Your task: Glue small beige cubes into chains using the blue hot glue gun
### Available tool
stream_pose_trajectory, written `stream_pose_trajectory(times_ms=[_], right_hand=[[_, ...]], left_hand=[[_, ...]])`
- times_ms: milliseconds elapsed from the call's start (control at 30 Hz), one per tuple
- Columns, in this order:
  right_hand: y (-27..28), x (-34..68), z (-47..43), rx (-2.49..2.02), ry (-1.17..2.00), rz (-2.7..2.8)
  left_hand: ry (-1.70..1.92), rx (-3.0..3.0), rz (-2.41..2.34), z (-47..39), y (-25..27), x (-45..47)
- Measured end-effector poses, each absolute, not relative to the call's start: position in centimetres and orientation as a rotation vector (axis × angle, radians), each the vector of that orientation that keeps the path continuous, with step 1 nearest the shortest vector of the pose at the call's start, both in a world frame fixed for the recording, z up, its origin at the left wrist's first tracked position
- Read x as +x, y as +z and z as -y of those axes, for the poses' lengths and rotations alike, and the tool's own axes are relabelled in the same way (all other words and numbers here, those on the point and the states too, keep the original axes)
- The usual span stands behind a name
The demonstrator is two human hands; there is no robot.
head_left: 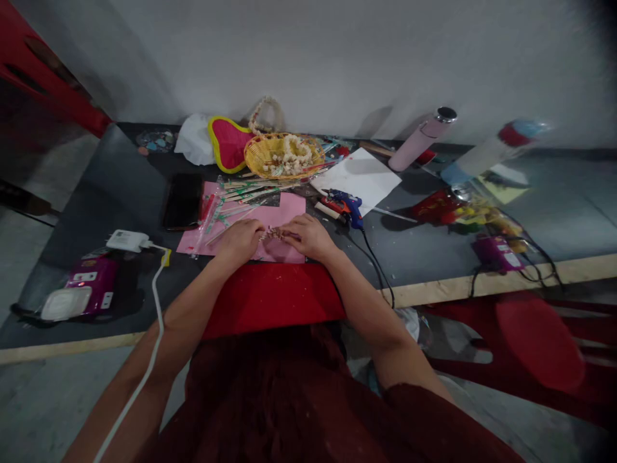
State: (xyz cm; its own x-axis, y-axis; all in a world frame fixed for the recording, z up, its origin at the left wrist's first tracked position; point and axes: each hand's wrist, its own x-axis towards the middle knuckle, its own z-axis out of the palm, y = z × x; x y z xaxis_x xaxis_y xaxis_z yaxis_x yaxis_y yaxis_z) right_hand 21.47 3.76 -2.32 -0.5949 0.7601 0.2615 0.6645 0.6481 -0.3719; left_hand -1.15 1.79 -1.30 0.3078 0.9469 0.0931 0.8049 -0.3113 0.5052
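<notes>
Over pink paper (292, 207), left hand (245, 238) and right hand (311, 236) pinch a knobbly strand (274, 233); printing on the white charger (128, 241) is illegible.

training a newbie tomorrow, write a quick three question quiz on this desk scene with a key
1. True or false: the pink flask stands to the right of the wicker basket.
2. The phone is: (a) white (b) black (c) yellow.
3. Fill in: the left hand and right hand hold a small knobbly piece over a ___ sheet.

Key: 1 true; 2 b; 3 pink.
</notes>
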Motion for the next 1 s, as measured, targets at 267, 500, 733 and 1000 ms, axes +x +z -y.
stream_pose_trajectory(times_ms=[267, 500, 733, 1000], right_hand=[[-2.3, 21.9, -4.4, -1.177, 0.362, 2.275], [-1.7, 23.0, -4.4, -1.217, 0.422, 2.129], [-1.9, 22.5, -4.1, -1.358, 0.606, 2.018], [-1.3, 22.0, -3.5, -1.44, 0.515, 1.994]], left_hand=[[0.512, 2.249, -1.632, -1.8, -1.0, -1.7], [0.429, 2.311, -1.625, -1.6, 0.7, -1.9], [0.338, 2.373, -1.534, -1.7, 0.1, -2.4], [0.314, 2.416, -1.555, -1.5, -0.4, -1.9]])
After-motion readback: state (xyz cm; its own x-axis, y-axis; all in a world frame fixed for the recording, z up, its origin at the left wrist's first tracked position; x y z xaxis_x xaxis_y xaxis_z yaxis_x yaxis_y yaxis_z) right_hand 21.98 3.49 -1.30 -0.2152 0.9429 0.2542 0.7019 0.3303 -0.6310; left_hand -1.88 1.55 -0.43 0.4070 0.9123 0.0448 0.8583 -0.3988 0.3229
